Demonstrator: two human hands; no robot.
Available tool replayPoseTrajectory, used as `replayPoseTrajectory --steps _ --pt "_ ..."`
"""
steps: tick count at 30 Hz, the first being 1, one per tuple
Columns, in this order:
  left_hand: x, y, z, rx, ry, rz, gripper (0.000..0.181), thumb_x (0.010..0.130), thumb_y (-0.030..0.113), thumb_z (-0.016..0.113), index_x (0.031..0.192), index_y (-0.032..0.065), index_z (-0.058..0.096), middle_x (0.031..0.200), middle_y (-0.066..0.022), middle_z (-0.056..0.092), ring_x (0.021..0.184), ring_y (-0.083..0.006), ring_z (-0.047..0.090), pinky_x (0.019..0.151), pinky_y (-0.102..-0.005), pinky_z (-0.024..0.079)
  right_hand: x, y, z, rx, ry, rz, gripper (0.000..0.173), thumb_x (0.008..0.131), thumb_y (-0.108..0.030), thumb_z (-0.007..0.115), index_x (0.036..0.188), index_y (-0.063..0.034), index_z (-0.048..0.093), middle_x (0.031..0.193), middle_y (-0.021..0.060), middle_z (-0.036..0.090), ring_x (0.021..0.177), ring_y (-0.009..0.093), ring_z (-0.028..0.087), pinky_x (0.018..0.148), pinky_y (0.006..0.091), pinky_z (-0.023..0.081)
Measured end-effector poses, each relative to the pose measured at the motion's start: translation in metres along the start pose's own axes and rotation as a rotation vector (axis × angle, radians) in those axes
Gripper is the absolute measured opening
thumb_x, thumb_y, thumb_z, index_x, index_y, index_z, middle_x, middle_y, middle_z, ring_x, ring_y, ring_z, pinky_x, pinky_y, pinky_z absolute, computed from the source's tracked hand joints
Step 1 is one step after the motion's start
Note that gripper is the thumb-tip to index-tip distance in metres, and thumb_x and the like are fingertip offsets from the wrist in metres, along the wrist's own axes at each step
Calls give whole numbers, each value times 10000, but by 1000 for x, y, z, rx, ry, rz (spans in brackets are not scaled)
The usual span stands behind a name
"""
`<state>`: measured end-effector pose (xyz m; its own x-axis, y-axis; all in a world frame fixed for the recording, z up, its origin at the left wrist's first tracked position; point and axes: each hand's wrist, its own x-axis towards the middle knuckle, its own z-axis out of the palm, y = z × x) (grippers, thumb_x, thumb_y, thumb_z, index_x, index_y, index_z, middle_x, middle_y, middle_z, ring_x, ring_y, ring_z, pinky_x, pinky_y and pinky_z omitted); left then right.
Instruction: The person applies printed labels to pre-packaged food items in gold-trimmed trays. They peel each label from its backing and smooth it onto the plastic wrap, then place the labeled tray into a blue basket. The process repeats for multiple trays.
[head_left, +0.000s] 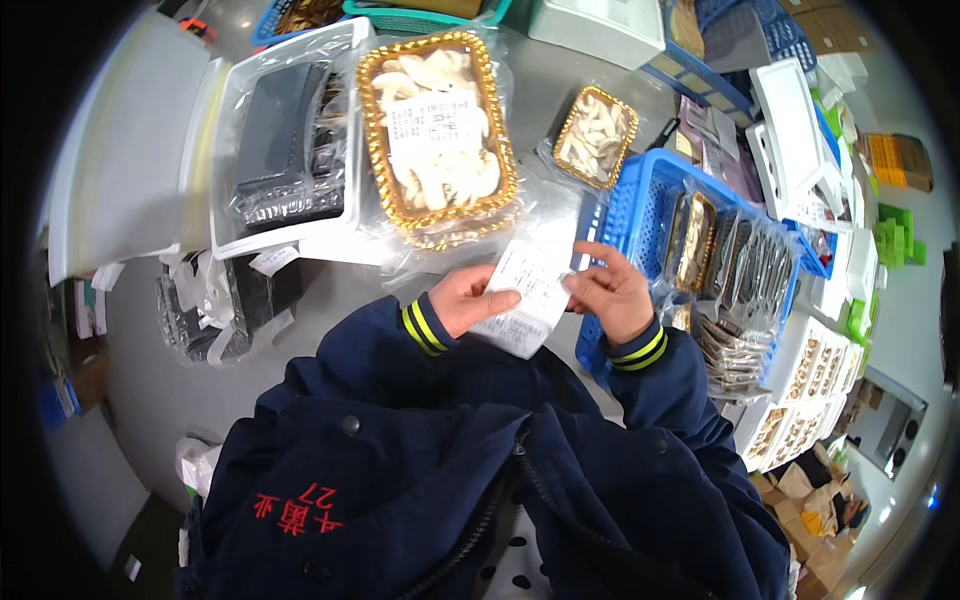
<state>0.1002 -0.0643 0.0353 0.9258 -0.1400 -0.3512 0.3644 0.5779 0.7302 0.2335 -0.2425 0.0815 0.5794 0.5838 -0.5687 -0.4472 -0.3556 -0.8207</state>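
My left hand (469, 300) grips the left edge of a white printed paper slip (521, 300), thumb on top. The fingers of my right hand (611, 289) pinch the slip's right edge. Beyond the slip, a large gold-rimmed tray of pale sliced mushrooms (435, 176), wrapped in clear film with a printed label (433, 127) on it, lies on the metal table. A smaller gold-rimmed tray of mushrooms (595, 137) rests farther right, also wrapped.
A white foam box (217, 161) with black trays stands at the left. To the right, a blue plastic basket (626, 202) holds several wrapped packs (739, 307). Another white foam box (596, 34) sits at the back. A black plastic bag (247, 307) is at lower left.
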Motion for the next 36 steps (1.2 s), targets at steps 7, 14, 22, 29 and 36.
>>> replayPoseTrajectory --steps 7,14,22,29,36 --pt "11 -12 12 233 -3 -6 271 813 87 642 1047 -34 577 912 -53 641 837 -88 575 755 -258 472 -10 5 -15 -989 410 -830 252 669 -113 713 892 -49 617 816 100 606 743 292 569 665 358 465" --pt "8 -7 18 552 -97 116 234 770 123 649 958 -10 604 832 -112 612 789 -147 592 711 -286 458 -10 12 -5 -676 -141 -707 155 675 -142 717 785 -55 649 754 102 624 689 289 600 586 349 474" --pt "-7 -21 -28 727 -4 -181 251 751 173 646 945 17 620 816 -126 639 758 -223 626 687 -316 481 51 -32 -76 -589 -234 -244 131 749 -115 685 828 -11 680 771 99 668 686 132 618 651 263 493" --pt "-11 -42 -40 845 9 -12 247 736 161 651 936 18 624 807 -159 620 757 -280 614 679 -335 478 211 -32 -104 -1513 700 -912 50 719 -134 585 691 -95 569 746 79 539 725 273 583 553 383 486" --pt "-10 -41 -47 754 25 -16 278 704 148 682 932 3 617 808 -178 611 763 -320 605 669 -361 477 249 10 -100 -1820 437 -788 29 742 -88 522 736 -80 550 800 88 537 742 263 599 585 377 519"
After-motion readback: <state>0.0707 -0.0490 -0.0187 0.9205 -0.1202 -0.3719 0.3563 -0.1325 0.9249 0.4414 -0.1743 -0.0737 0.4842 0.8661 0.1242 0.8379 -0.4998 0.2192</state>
